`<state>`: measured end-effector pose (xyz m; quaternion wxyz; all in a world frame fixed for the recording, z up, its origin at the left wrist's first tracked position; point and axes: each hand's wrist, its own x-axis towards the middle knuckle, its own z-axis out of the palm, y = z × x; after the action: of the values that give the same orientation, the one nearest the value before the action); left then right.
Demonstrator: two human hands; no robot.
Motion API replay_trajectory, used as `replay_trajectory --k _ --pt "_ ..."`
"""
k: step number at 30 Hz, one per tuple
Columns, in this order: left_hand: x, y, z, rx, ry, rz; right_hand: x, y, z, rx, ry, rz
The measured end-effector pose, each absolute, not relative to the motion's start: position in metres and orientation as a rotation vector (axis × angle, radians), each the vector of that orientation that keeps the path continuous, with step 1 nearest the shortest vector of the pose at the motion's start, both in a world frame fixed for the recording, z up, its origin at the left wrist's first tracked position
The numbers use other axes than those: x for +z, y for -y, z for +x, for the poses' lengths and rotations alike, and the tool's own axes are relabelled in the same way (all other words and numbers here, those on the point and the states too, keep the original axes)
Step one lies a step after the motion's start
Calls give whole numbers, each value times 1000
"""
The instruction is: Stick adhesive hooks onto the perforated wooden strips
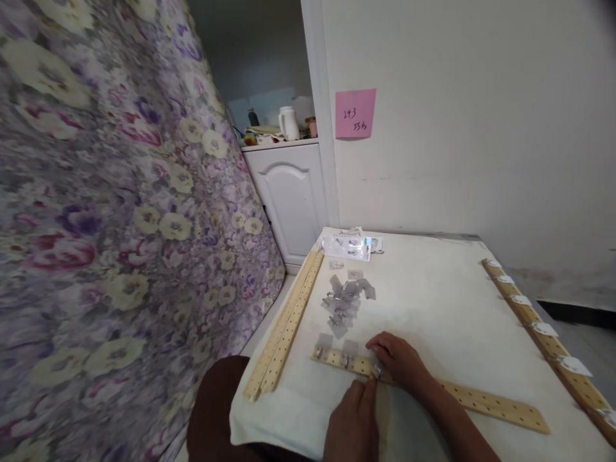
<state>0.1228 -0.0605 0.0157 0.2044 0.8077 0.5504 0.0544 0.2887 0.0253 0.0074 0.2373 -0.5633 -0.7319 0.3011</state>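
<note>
A long wooden strip with holes (495, 403) lies across the front of the table. Two clear plastic adhesive hooks (347, 357) sit on its left part. A third clear hook (376, 368) is on the strip between my hands, partly covered by fingers. My right hand (399, 360) reaches over the strip from the right, its fingers closed at that hook's far edge. From the near side, my left hand (355, 417) has its thumb and index finger pinched at the hook's lower end, by the strip's near edge.
Loose clear hooks (344, 301) lie in a pile behind the strip. Two perforated wooden strips (289, 321) lie along the left edge. Packaged hooks (345, 248) are at the back. Another strip (539, 324) with white round pieces runs along the right edge. A floral curtain (120, 224) hangs left.
</note>
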Motion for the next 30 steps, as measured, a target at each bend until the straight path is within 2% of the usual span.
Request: replay_trajectory --k 5,13,30 --pt "27 61 123 129 -1513 2254 8 -26 289 842 1998 -1551" --pt "18 61 122 161 -1514 2231 9 -25 288 835 2002 -1543" --pt "26 61 123 97 -1506 2266 9 -25 288 825 2000 -1542"
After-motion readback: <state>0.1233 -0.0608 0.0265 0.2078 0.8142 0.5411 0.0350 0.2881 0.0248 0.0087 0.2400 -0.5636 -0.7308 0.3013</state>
